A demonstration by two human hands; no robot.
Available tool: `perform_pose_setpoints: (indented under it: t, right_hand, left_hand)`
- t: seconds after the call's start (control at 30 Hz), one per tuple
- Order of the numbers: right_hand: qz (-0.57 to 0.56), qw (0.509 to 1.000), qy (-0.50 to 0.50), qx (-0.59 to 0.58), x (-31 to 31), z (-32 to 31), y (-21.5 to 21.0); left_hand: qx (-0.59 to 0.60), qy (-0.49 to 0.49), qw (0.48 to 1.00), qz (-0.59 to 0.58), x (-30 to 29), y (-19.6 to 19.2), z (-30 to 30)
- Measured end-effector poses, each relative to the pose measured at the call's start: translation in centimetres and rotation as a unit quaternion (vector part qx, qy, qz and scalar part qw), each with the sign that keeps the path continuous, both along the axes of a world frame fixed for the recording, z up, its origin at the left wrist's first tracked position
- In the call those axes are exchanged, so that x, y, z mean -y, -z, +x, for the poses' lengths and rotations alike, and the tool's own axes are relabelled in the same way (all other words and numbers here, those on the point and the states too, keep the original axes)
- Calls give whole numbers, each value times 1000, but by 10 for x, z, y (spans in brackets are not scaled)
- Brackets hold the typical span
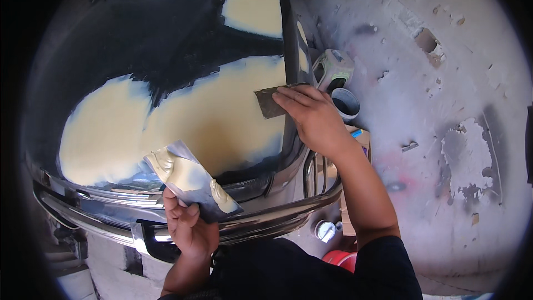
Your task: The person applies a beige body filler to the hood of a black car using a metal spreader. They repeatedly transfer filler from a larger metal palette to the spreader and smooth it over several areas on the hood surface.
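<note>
A black car hood spreads out before me, coated in places with smooth cream body filler. Separate filler patches lie at the left and toward the far right. My right hand pinches a dark flat filler spreader, its blade lying over the filler near the hood's right edge. Below, my left hand grips a flat mixing board from underneath, tilted above the hood's front edge. Thick cream filler sits on that board at its far-left end and along its right side.
A chrome bumper guard crosses in front of the car. Right of the fender stand a cut-open pale container and a grey round tub. A round can and a red bucket are lower. The wall has peeling paint.
</note>
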State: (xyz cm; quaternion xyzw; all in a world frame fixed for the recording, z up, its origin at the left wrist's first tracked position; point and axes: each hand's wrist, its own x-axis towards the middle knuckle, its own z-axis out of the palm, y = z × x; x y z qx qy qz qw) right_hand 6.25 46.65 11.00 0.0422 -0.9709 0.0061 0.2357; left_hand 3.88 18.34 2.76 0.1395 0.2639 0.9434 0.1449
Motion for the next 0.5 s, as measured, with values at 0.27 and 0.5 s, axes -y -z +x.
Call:
perform_pose_setpoints:
  t: [0.27, 0.5]
  right_hand:
    - [25, 999, 12, -16, 36, 36, 15]
    - [47, 998, 26, -25, 61, 64, 33]
  left_hand:
    - [-5, 3, 1000, -1, 0, -3, 7]
    - [4, -1, 999, -50, 0, -5, 14]
